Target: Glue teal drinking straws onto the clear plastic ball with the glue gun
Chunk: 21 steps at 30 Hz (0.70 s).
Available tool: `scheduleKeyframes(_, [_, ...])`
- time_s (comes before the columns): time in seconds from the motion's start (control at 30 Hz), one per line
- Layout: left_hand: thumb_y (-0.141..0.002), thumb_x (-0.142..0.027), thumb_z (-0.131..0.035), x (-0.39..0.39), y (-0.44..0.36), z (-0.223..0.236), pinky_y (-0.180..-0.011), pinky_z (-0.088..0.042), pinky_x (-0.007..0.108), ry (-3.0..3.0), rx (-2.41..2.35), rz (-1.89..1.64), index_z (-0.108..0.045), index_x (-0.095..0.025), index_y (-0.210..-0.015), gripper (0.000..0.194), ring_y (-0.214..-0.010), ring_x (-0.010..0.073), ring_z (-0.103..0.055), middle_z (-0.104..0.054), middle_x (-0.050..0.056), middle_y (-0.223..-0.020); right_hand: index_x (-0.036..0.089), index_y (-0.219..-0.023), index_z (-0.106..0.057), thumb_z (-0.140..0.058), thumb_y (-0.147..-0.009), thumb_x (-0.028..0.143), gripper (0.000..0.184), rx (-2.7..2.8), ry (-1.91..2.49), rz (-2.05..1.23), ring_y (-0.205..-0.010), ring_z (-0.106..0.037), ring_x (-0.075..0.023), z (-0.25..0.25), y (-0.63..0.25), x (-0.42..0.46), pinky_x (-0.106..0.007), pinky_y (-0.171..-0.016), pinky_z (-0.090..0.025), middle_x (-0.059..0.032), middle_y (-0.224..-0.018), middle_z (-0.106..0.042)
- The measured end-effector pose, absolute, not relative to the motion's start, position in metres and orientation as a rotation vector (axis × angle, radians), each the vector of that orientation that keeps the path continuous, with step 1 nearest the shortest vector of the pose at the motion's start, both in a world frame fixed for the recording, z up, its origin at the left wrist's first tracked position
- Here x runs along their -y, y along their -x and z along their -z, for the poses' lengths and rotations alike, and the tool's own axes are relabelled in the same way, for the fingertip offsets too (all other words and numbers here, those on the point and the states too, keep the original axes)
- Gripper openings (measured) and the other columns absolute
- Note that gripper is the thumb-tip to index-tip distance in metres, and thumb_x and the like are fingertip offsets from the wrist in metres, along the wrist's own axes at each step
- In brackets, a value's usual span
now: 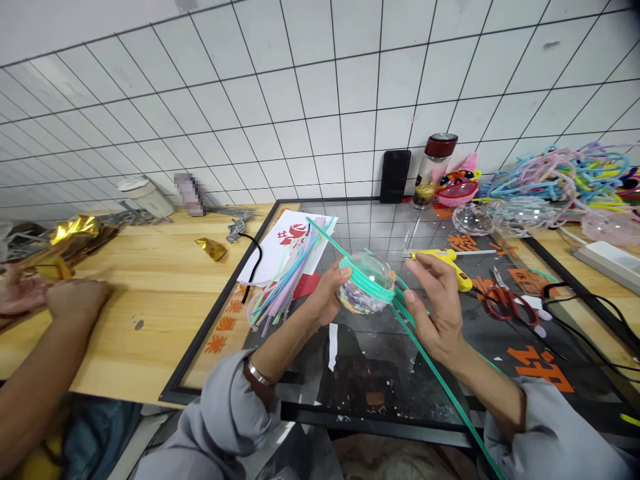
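Note:
My left hand (pixel 330 293) grips a clear plastic ball (pixel 373 267) by its left side. Green pipe cleaners (pixel 367 285) band its middle, and mixed-coloured filling or wrapping shows in its lower part. One green end sticks out to the upper left; long green strands (pixel 440 377) trail from the right side towards my right sleeve. My right hand (pixel 437 307) is just right of the ball, over the strands, fingers bent and apart with nothing visible between them. Beyond it lies a yellow glue gun (pixel 453 267).
Pastel pipe cleaners (pixel 287 273) lie on white paper (pixel 263 253) at left. Red-handled scissors (pixel 507 303) and black cables are at right. A phone (pixel 395 177), a glass bottle (pixel 430 173) and clear plastic shells (pixel 523 213) stand behind. Another person's arm (pixel 55 353) rests at far left.

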<state>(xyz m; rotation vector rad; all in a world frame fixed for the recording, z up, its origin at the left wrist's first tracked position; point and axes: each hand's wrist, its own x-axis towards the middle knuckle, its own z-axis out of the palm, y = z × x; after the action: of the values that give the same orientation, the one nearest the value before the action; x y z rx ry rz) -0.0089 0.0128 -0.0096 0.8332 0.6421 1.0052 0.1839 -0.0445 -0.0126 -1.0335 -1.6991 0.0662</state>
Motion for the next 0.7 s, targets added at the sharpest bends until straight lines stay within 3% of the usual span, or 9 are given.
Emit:
scheduleKeyframes(0.1, [-0.064, -0.055, -0.079, -0.0163, 0.0095, 0.0136, -0.087, -0.054, 0.042, -0.759, -0.579, -0.992, -0.067, -0.016, -0.094, 0.05, -0.103, 0.0328, -0.068, -0.075, 0.01, -0.092, 0.049, -0.14, -0.047, -0.053, -0.089, 0.01, 0.065, 1.815, 0.971, 0.317, -0.122, -0.049, -0.0264, 0.0092, -0.187, 0.045, -0.05, -0.104, -0.038, -0.0035, -0.137, -0.048])
scheduleKeyframes(0.2, [-0.067, -0.052, -0.077, -0.0186, 0.0097, 0.0163, -0.087, -0.055, 0.045, -0.702, -0.548, -0.967, -0.067, -0.017, -0.095, 0.046, -0.103, 0.0337, -0.07, -0.077, 0.011, -0.094, 0.053, -0.137, -0.049, -0.052, -0.089, 0.008, 0.065, 1.838, 0.996, 0.484, -0.119, -0.05, -0.0254, 0.0108, -0.1878, 0.0424, -0.049, -0.103, -0.038, -0.0013, -0.135, -0.052])
scheduleKeyframes(0.57, [-0.066, -0.056, -0.078, -0.0169, 0.0095, 0.0126, -0.085, -0.055, 0.04, -0.8, -0.59, -0.931, -0.071, -0.016, -0.101, 0.054, -0.095, 0.0317, -0.072, -0.078, 0.011, -0.09, 0.052, -0.134, -0.051, -0.059, -0.087, 0.011, 0.063, 1.951, 1.015, 0.578, -0.122, -0.05, -0.025, 0.0183, -0.1917, 0.0389, -0.046, -0.101, -0.039, -0.0005, -0.139, -0.053])
scheduleKeyframes(0.7, [-0.072, -0.056, -0.075, -0.0173, 0.0109, 0.0144, -0.083, -0.055, 0.039, -0.863, -0.568, -0.915, -0.071, -0.017, -0.105, 0.051, -0.095, 0.0308, -0.072, -0.077, 0.01, -0.094, 0.044, -0.132, -0.057, -0.058, -0.086, 0.009, 0.058, 1.967, 0.93, 0.534, -0.12, -0.052, -0.0238, 0.016, -0.1913, 0.0415, -0.044, -0.101, -0.039, -0.004, -0.134, -0.055])
